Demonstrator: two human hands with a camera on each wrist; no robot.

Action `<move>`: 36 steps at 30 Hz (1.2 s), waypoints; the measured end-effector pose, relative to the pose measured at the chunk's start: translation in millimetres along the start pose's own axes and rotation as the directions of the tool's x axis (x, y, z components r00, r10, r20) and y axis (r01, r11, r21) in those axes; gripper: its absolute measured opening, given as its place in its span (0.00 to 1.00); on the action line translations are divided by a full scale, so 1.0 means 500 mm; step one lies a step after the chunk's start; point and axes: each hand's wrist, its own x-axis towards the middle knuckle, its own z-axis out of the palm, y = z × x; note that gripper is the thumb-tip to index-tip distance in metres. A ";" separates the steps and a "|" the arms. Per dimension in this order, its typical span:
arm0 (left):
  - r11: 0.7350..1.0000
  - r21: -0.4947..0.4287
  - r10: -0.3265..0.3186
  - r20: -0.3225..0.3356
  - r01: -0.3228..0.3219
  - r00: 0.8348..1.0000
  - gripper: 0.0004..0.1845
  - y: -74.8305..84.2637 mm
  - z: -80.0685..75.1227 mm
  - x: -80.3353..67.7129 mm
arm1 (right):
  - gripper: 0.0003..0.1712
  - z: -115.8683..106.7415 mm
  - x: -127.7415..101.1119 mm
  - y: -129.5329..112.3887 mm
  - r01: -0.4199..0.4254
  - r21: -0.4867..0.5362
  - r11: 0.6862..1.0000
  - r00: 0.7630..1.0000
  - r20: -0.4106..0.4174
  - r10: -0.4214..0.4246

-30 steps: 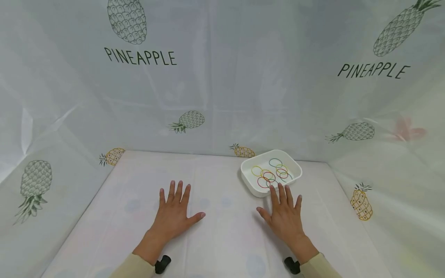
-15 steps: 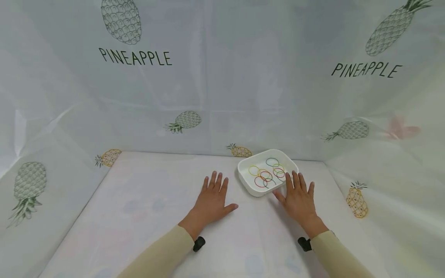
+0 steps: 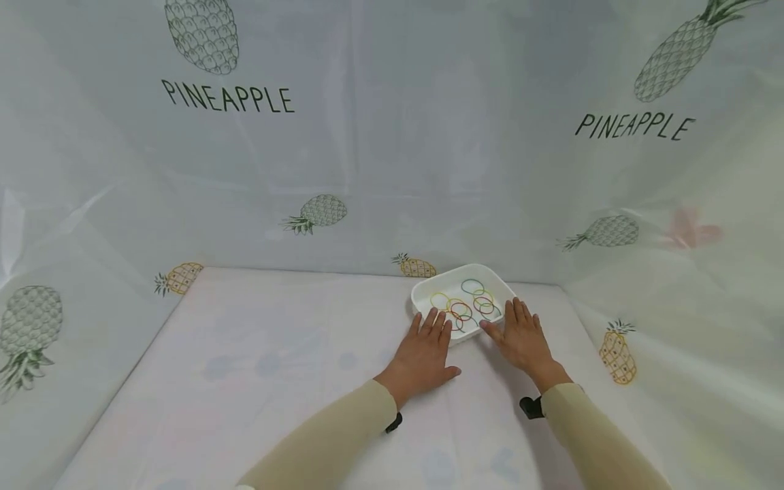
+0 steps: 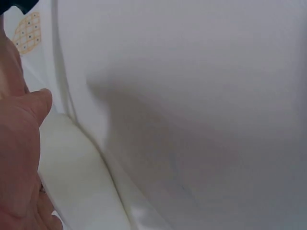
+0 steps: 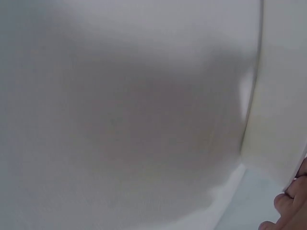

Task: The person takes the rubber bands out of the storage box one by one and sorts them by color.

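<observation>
A shallow white tray (image 3: 429,289) holds several thin coloured rings (image 3: 472,286) in red, yellow and green, lying flat and overlapping. My left hand (image 3: 422,354) reaches over the tray's near left corner, fingers straight and overlapping its rim in the head view. At the near right corner is my right hand (image 3: 525,340), its fingers extended along the rim and thumb at the front edge. In the left wrist view, the left hand (image 4: 19,143) shows beside the tray's outer wall (image 4: 79,167). The right wrist view has fingertips (image 5: 300,191) right at the tray's edge (image 5: 278,96).
A pale cloth with faint spots covers the table (image 3: 257,408). Behind and at both sides hang white sheets (image 3: 392,136) printed with pineapples, meeting the table just past the tray. A dark wrist camera (image 3: 531,407) sits on the right wrist.
My left hand has moved right and forward from the table to the tray. The right hand has shifted slightly forward to the tray's near right corner. The tray keeps its place near the back sheet.
</observation>
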 end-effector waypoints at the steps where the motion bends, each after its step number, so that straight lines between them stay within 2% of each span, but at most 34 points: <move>1: 1.000 -0.001 0.005 -0.005 -0.005 1.000 0.52 -0.005 0.001 -0.001 | 0.61 0.003 -0.003 -0.004 -0.004 -0.002 1.000 1.000 -0.004 0.004; 6: 0.999 -0.039 0.011 -0.005 -0.011 1.000 0.52 -0.043 0.010 -0.012 | 0.62 0.017 -0.024 -0.040 0.005 -0.025 1.000 1.000 -0.019 -0.005; 11: 0.997 -0.068 -0.029 0.006 0.029 1.000 0.52 -0.108 0.025 -0.035 | 0.57 0.038 -0.056 -0.093 0.063 -0.069 0.996 0.996 -0.066 -0.068; 16: 0.993 -0.099 -0.058 0.019 0.060 0.998 0.52 -0.174 0.032 -0.074 | 0.53 0.061 -0.099 -0.145 0.144 -0.095 0.985 0.981 -0.119 -0.155; 21: 0.990 -0.128 -0.058 0.009 0.059 0.998 0.47 -0.221 0.043 -0.107 | 0.52 0.077 -0.134 -0.191 0.222 -0.128 0.967 0.956 -0.167 -0.242; 27: 0.989 -0.134 -0.065 -0.022 0.062 0.998 0.40 -0.248 0.058 -0.131 | 0.52 0.085 -0.163 -0.220 0.315 -0.164 0.935 0.913 -0.215 -0.346; 36: 0.992 -0.114 -0.065 -0.068 0.057 0.996 0.36 -0.253 0.052 -0.170 | 0.50 0.086 -0.194 -0.235 0.357 -0.183 0.916 0.900 -0.195 -0.390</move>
